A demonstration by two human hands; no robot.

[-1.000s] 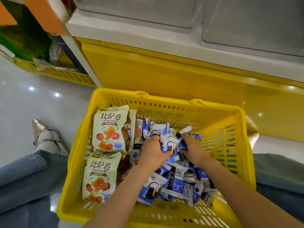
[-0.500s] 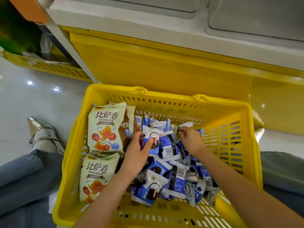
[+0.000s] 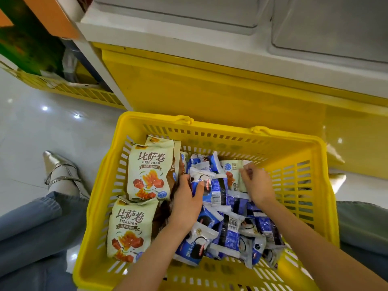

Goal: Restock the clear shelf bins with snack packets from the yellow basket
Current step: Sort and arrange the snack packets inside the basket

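Left hand grips blue-white packet — right hand pinches pale packet.

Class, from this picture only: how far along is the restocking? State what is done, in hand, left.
Done: nothing visible; no packets show in the clear bins. In hand: the left hand grips a blue-and-white packet, the right hand pinches a pale green packet, both inside the yellow basket. Left: nearly all, the blue packet pile and two cream bags.
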